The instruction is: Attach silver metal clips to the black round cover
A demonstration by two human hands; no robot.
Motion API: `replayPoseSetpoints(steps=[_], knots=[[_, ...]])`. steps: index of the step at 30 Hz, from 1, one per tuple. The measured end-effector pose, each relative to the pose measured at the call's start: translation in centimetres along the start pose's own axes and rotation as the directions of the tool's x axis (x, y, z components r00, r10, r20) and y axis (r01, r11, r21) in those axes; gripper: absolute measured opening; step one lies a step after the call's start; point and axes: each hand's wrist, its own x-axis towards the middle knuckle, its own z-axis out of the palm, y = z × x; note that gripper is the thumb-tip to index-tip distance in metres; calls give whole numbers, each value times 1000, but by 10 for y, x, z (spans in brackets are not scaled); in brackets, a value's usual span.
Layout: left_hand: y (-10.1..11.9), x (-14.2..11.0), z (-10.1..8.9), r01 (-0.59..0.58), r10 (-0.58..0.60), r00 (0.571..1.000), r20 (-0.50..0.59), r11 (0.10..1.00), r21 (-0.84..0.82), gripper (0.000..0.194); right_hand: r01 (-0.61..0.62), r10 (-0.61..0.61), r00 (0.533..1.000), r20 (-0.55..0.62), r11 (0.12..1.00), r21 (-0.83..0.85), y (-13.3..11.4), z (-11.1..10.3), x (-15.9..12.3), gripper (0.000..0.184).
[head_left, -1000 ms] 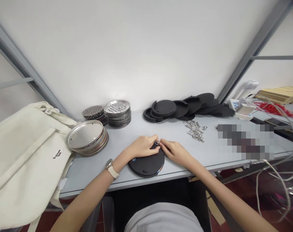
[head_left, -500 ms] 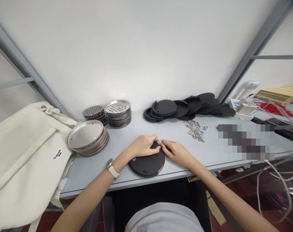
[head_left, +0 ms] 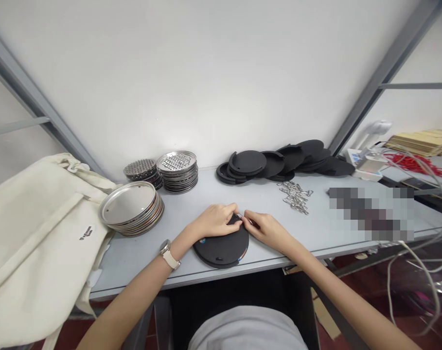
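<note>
A round black disc (head_left: 221, 250) lies near the table's front edge, with a strip of coloured rim at its lower right. My left hand (head_left: 215, 221) rests over its upper part, thumb and fingers closed on the far edge. Fingertips of my right hand (head_left: 266, 230) meet the left ones there, pinching a small metal clip (head_left: 238, 215) at the disc's far edge. Most of the clip is covered by fingers, so I cannot tell whether it passes through the disc. Further right lies a pile of similar metal clips (head_left: 295, 197).
Stacks of round metal plates (head_left: 128, 204) and metal grater discs (head_left: 177, 163) stand at the left beside a cream bag (head_left: 42, 233). Overlapping black round covers (head_left: 248, 162) line the wall. Cables (head_left: 439, 194) and red cords (head_left: 421, 165) are at right.
The metal clip has shifted slightly in the fingertips and sits at a different angle. Both hands and the black disc stay nearly in place.
</note>
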Motion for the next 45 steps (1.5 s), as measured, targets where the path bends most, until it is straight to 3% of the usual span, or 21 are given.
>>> replayPoseSetpoints(steps=[18, 34, 40, 45], knots=[[-2, 0, 2, -32, 31, 999, -18, 999, -24, 13, -13, 13, 1000, 5, 999, 45, 1, 1, -1, 22], [0, 0, 0, -27, 27, 1000, -10, 1000, -6, 13, 13, -14, 999, -31, 999, -37, 2, 4, -1, 20], [0, 0, 1, -40, 40, 999, -2, 999, 35, 12, -13, 12, 998, -58, 1000, -21, 3, 2, -2, 21], [1, 0, 1, -20, 24, 999, -26, 992, 128, 16, 10, -10, 1000, -11, 1000, -11, 3, 0, 0, 21]])
